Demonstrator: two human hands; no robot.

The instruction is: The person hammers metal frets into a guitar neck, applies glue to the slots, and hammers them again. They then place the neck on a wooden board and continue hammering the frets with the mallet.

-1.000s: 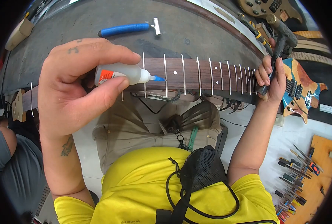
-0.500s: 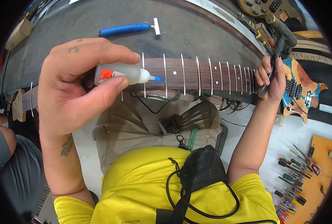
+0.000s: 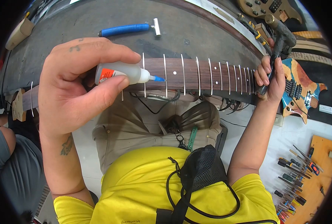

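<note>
Neck: in the head view, the fretboard (image 3: 190, 71) ran across the upper half, from nine o'clock through twelve towards two, with wire ends jutting past both long edges.
Left hand (image 3: 71, 86): at ten o'clock, pinching a bottle (image 3: 133, 74) between thumb and forefinger, the bottle tilted nearly flat.
Blue nozzle (image 3: 159, 78): pointed towards three o'clock, its tip at a fret wire (image 3: 165, 65); whether it touched, or any liquid came out, could not be told.
Right hand (image 3: 275, 85): at two o'clock, fingers wrapped around the handle of a hammer (image 3: 285, 39), whose head pointed up and stood clear of the fretboard.
Step in hand: judged from the pose, placing the nozzle at one wire, the hammer held apart.
Next move's demand: a steady left wrist and light finger pressure, because a slip could drag the tip over the wood.
Blue-handled tool (image 3: 127, 29): lay at eleven o'clock on the dark bench (image 3: 72, 31).
Guitar body (image 3: 290, 71): near three o'clock, just beyond the right hand.
Hand tools (image 3: 294, 170): at four o'clock, by an orange board (image 3: 320, 149).
Co-worker's leg (image 3: 15, 164): at eight o'clock, apart from both hands.
</note>
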